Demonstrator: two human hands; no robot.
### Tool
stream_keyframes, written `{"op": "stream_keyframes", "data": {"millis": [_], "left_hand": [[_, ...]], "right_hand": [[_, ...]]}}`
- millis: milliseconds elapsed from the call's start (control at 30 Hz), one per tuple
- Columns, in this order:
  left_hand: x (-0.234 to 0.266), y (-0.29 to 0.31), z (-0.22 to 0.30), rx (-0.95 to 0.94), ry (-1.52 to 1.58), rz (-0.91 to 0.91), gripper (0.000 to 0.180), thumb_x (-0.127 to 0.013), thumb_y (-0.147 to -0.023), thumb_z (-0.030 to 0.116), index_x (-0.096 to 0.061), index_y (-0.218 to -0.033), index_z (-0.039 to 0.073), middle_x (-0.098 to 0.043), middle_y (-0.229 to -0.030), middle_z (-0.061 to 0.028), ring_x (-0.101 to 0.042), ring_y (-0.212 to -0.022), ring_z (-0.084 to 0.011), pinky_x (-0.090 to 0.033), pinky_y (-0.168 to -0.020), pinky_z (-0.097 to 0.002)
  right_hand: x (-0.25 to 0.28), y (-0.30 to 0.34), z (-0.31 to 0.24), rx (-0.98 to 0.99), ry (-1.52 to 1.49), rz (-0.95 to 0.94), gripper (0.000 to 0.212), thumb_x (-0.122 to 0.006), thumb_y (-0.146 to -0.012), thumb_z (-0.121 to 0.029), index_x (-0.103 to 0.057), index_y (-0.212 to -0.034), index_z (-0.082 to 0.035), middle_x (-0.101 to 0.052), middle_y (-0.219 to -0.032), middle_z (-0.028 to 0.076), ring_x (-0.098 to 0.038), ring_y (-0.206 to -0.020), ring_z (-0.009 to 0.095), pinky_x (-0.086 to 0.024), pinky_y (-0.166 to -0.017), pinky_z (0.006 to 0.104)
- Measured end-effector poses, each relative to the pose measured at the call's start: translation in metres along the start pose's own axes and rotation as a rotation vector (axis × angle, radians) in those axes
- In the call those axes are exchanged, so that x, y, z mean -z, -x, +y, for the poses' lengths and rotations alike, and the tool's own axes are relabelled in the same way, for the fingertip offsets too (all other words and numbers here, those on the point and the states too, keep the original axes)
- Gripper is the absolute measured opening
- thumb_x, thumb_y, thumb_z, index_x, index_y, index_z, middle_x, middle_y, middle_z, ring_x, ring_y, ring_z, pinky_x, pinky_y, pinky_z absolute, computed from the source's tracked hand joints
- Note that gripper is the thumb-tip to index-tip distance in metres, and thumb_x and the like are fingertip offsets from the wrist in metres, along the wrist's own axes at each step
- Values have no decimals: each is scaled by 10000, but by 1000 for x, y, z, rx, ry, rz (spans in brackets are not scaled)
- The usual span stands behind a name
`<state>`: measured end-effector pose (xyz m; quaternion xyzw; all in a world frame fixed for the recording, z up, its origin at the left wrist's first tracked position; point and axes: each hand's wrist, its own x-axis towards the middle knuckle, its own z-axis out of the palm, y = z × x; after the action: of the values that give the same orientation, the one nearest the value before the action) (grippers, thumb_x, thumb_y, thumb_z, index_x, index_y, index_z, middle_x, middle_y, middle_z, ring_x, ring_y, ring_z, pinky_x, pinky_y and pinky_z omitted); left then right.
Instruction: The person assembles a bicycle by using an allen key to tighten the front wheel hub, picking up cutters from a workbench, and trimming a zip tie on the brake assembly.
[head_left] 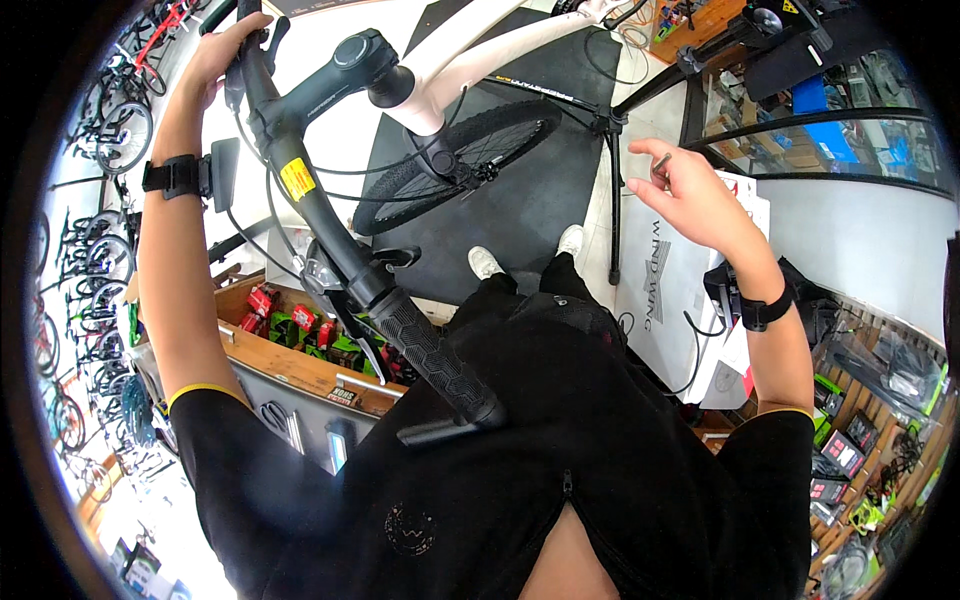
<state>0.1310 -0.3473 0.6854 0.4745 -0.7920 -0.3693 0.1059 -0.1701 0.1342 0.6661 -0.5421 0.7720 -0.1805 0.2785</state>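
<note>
A black handlebar (330,225) on a white-framed bicycle (470,55) crosses the view from the upper left to the centre. My left hand (215,55) grips the far end of the bar. The near rubber grip (435,355) ends close to my chest. My right hand (690,195) is raised to the right, away from the bar, pinching a small metal tool (661,163) between thumb and fingers. The stem (365,55) and the front wheel (455,160) lie below the bar.
A black floor mat (530,200) lies under the bicycle. A repair-stand leg (613,190) rises on the right. A wooden tray of small boxes (300,335) sits at the left, a white carton (670,290) at the right. Several bicycles (110,130) line the far left.
</note>
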Motion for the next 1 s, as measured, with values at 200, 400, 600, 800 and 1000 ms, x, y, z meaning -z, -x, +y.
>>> {"op": "stream_keyframes", "data": {"millis": [200,400,600,800,1000], "left_hand": [[-1,12,9,18,-21,-8,654,-651,-784,564,-632,-1094,-12,-643,-807,-64,-635,-672,-124,-496,-591,-208],[-4,22,20,0,-10,19,724,-660,-761,598,-613,-1116,-32,-651,-825,-70,-651,-715,-140,-484,-601,-185],[3,12,6,29,-61,16,763,-674,-735,628,-613,-1112,-33,-656,-824,-81,-656,-700,-146,-487,-633,-219],[-2,22,18,0,-47,25,775,-678,-735,632,-611,-1094,-51,-655,-801,-91,-658,-705,-145,-488,-641,-198],[-5,24,16,-12,-69,67,818,-650,-742,658,-563,-1141,-51,-642,-844,-99,-646,-752,-155,-482,-679,-231]], "right_hand": [[-5,1,2,-76,-56,-134,372,-634,-882,-189,-553,-1202,-17,-492,-646,48,-466,-592,161,-400,-574,314],[-13,2,5,-61,-81,-132,386,-641,-867,-183,-551,-1159,52,-546,-630,147,-547,-584,267,-436,-595,380],[-16,3,6,-114,-56,-207,375,-636,-871,-187,-553,-1157,41,-580,-668,162,-568,-615,287,-446,-614,390],[-25,4,10,-128,-33,-252,383,-631,-871,-195,-551,-1159,43,-612,-712,188,-610,-681,326,-467,-653,402],[-40,4,27,-52,-51,-207,363,-620,-882,-171,-547,-1164,44,-471,-572,94,-455,-529,208,-398,-550,353]]}}
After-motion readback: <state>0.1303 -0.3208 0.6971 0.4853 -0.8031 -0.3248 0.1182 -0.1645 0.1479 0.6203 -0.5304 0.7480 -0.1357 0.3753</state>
